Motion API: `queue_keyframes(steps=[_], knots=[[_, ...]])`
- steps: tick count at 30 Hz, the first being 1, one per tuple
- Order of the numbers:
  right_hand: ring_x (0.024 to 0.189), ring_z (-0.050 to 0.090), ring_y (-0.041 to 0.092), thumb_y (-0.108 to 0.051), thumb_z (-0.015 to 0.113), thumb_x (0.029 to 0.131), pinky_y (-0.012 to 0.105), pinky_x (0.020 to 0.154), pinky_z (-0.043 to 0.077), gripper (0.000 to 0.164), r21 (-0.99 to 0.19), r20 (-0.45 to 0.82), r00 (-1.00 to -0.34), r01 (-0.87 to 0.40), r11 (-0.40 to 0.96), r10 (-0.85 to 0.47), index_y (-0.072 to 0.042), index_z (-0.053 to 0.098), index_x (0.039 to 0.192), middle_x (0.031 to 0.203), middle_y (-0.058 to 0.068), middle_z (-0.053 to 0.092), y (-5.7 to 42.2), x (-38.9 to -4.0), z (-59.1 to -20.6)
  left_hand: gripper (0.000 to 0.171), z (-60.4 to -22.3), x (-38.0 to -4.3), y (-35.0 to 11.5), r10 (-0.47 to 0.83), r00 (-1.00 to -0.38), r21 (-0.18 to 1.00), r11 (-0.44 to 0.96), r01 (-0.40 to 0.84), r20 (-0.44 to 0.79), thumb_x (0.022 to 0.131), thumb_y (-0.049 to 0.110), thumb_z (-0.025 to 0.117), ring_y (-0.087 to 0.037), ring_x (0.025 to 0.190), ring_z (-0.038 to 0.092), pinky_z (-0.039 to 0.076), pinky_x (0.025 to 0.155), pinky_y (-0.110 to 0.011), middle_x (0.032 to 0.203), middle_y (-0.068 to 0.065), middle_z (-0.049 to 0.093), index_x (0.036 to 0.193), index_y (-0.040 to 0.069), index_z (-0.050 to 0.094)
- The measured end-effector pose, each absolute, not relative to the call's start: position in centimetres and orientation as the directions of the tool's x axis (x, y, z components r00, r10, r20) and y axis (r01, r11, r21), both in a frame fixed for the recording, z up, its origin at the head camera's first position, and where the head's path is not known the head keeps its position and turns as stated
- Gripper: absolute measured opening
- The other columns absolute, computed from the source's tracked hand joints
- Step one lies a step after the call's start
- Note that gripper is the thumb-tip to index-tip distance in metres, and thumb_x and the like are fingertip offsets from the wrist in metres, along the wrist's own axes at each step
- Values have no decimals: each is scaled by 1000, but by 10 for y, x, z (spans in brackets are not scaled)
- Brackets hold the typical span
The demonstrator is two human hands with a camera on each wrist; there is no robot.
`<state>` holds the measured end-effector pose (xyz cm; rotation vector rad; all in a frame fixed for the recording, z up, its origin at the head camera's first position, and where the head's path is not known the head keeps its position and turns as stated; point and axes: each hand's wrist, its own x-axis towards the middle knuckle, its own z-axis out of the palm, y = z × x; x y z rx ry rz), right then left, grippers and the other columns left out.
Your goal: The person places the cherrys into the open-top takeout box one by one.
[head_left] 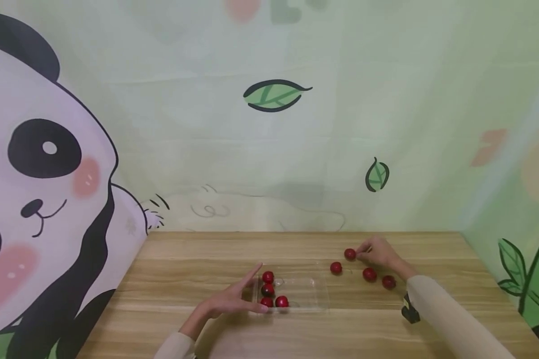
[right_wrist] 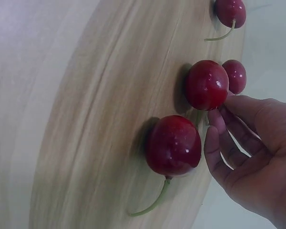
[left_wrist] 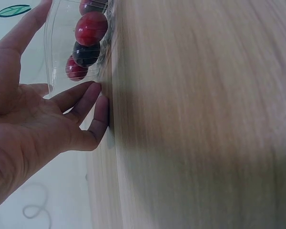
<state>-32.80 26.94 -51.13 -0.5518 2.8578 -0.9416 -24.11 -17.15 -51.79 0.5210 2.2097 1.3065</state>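
A clear plastic box (head_left: 316,289) lies on the table with several red cherries (head_left: 282,301) gathered at its left end. My left hand (head_left: 230,298) spans that end, thumb along the near side and forefinger reaching toward the far corner. In the left wrist view its other fingers (left_wrist: 88,102) bend loosely beside the box. Over on the right, my right hand (head_left: 379,253) pinches at the right side of a cherry (head_left: 350,254), the farthest one on the table. The right wrist view shows its fingertips at this cherry (right_wrist: 236,76), partly hidden behind a nearer one; its stem is not visible.
More loose cherries lie around the right hand: one to the left (head_left: 336,268), and two nearer, one (head_left: 370,274) beside another (head_left: 389,282). The wooden table (head_left: 197,249) meets a printed backdrop (head_left: 206,124) with a panda and leaves.
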Motion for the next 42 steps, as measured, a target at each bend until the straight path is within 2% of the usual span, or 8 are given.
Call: queue_keyframes(steps=[5, 13, 17, 21, 27, 33, 38, 42], knots=[[80, 69, 22, -2, 68, 93, 33, 70, 60, 11, -588, 12, -939, -285, 757, -344, 6, 75, 96, 90, 18, 77, 270, -324, -508, 115, -518, -241, -173, 563, -793, 886, 459, 64, -234, 85, 37, 83, -52, 153, 20, 18, 116, -79, 165, -29, 26, 166, 25, 3], [75, 66, 17, -5, 67, 95, 26, 65, 56, 12, -564, 68, -921, -352, 747, -383, 5, 75, 97, 89, 16, 76, 264, -313, -490, 115, -518, -240, -171, 566, -791, 885, 461, 68, -233, 85, 37, 83, -53, 153, 18, 16, 116, -80, 165, -30, 24, 166, 23, 2], [77, 69, 17, -7, 66, 97, 29, 69, 60, 13, -594, 65, -911, -364, 718, -408, 2, 76, 99, 93, 16, 76, 250, -303, -476, 115, -518, -240, -171, 568, -789, 886, 458, 69, -233, 85, 37, 82, -53, 153, 18, 16, 117, -79, 165, -30, 24, 166, 22, 2], [77, 70, 16, -8, 65, 98, 24, 68, 59, 15, -627, 56, -898, -371, 685, -436, 2, 76, 102, 97, 19, 77, 230, -295, -466, 116, -518, -240, -171, 571, -786, 888, 455, 64, -237, 85, 37, 83, -53, 153, 17, 16, 116, -79, 165, -31, 22, 166, 22, 1], [69, 62, 8, -9, 68, 96, 19, 62, 53, 15, -648, 72, -864, -420, 635, -498, 3, 76, 100, 86, 12, 76, 194, -282, -454, 116, -518, -241, -171, 571, -785, 889, 455, 61, -238, 85, 37, 82, -53, 153, 17, 16, 116, -80, 166, -31, 22, 166, 23, 1], [62, 59, 3, -7, 68, 96, 17, 54, 51, 14, -678, 81, -808, -474, 562, -584, 5, 76, 95, 78, 11, 75, 164, -274, -460, 115, -518, -242, -171, 570, -787, 891, 450, 58, -236, 85, 37, 83, -53, 153, 18, 17, 117, -79, 166, -30, 22, 166, 23, 2], [66, 59, -2, -8, 69, 95, 15, 60, 52, 15, -659, 82, -759, -527, 536, -646, 5, 77, 96, 87, 16, 77, 147, -270, -473, 116, -520, -242, -171, 571, -786, 892, 448, 56, -238, 85, 36, 83, -53, 154, 17, 16, 116, -79, 166, -30, 20, 166, 24, 1], [67, 56, -4, -8, 70, 95, 15, 61, 52, 13, -636, 72, -746, -545, 546, -662, 2, 78, 94, 85, 11, 77, 134, -266, -480, 116, -520, -242, -171, 572, -786, 895, 444, 53, -237, 85, 35, 83, -53, 154, 16, 16, 116, -80, 167, -30, 19, 166, 25, 0]])
